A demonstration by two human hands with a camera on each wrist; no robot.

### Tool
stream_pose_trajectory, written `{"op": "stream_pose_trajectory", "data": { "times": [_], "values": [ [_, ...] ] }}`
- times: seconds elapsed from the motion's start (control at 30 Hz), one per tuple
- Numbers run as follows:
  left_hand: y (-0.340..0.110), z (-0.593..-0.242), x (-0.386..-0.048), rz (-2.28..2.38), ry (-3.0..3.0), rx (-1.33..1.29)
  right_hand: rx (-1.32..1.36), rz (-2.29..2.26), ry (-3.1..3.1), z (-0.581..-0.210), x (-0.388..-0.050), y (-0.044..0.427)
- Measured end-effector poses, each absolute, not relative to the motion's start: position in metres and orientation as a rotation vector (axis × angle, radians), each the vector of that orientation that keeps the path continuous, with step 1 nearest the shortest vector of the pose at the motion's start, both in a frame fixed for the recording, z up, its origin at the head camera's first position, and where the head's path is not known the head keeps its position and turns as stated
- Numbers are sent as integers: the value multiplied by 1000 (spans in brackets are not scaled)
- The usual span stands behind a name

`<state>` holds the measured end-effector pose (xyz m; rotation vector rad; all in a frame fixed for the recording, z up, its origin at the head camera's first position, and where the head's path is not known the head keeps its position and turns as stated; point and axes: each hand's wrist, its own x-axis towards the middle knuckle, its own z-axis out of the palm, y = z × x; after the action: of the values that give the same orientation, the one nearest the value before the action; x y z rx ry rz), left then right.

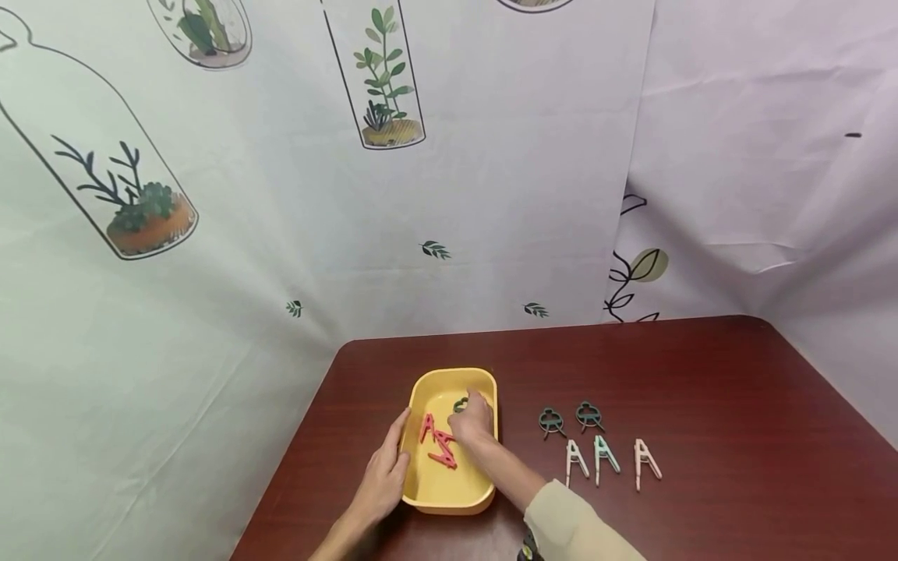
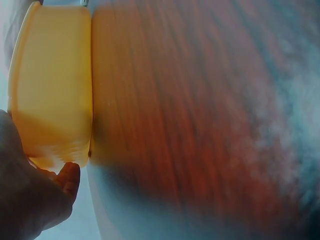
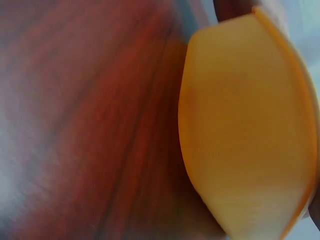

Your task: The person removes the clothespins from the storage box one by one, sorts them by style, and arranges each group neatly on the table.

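Observation:
A yellow tray (image 1: 449, 499) stands on the table with several red clothespins (image 1: 443, 458) lying in its left and middle part. My left hand (image 1: 382, 475) rests against the tray's left side, its fingers along the outer wall and its thumb at the rim. In the left wrist view, fingertips touch the tray's outside (image 2: 55, 75). Reaching into the tray from the right, my right hand (image 1: 473, 421) pinches a dark green clip (image 1: 459, 405), partly hidden by the fingers. The right wrist view holds mostly the tray's outer wall (image 3: 245, 115).
Right of the tray lie two dark green round clips (image 1: 550, 421). Nearer the front are two pale pink clothespins (image 1: 645, 463) and a mint one (image 1: 605, 458) on the dark red wooden table (image 1: 730, 389). Printed cloth (image 1: 491, 195) hangs behind the table.

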<state>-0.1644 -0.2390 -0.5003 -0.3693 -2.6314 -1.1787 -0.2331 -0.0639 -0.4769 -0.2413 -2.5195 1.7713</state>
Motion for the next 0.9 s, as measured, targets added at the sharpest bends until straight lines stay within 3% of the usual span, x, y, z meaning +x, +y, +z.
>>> {"op": "stream_pose_trajectory", "data": {
  "times": [0.47, 0.9],
  "values": [
    [-239, -500, -166, -1164, -2655, -346, -72, 1534, -2552, -485, -251, -68],
    [-239, -501, -165, -1156, -2649, -353, -78, 1525, -2574, -490, -256, -71]
  ]
}}
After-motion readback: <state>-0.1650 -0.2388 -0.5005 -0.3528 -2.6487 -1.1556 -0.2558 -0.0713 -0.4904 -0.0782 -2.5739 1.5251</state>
